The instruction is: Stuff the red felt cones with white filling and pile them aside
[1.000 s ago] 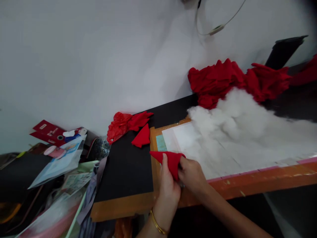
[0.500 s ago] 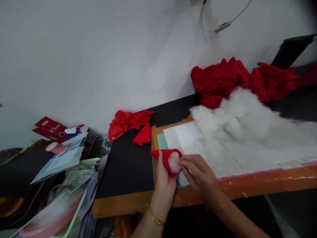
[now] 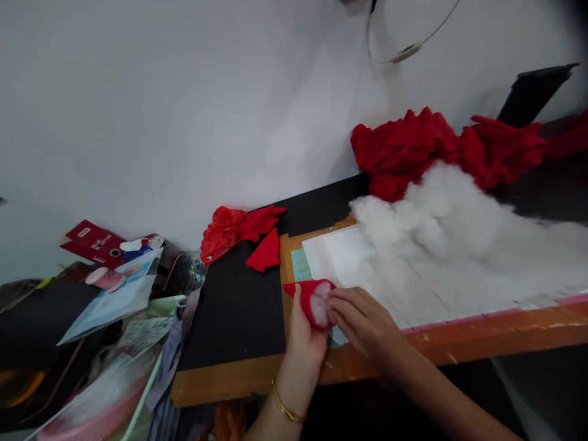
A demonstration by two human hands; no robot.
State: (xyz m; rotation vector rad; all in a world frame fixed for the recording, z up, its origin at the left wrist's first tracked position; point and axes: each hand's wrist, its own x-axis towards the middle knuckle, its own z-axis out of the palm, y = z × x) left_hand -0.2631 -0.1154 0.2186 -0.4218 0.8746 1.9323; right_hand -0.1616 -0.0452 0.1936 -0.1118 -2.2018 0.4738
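A small red cloth cone (image 3: 311, 295) lies on its side in my left hand (image 3: 307, 334), its point to the left and its mouth to the right. My left hand is wrapped round it, thumb on top. White fibre stuffing (image 3: 320, 304) fills the mouth of the cone. My right hand (image 3: 367, 321) is closed at that mouth, fingertips bunched on the stuffing and partly hiding it. Beyond my right hand spreads a big heap of loose white stuffing (image 3: 436, 226) on the table.
Red cloth pieces (image 3: 413, 147) are piled behind the stuffing. A flat red piece (image 3: 265, 251) and a red plastic bag (image 3: 221, 229) lie on the black tabletop (image 3: 229, 312). Left of the table are a red box (image 3: 94, 242), a pink spool (image 3: 105, 278) and a cluttered basket.
My right fingers have pressed a little further into the cone's mouth, covering more of its right rim. My left hand keeps its hold on the cone. The view has shifted slightly.
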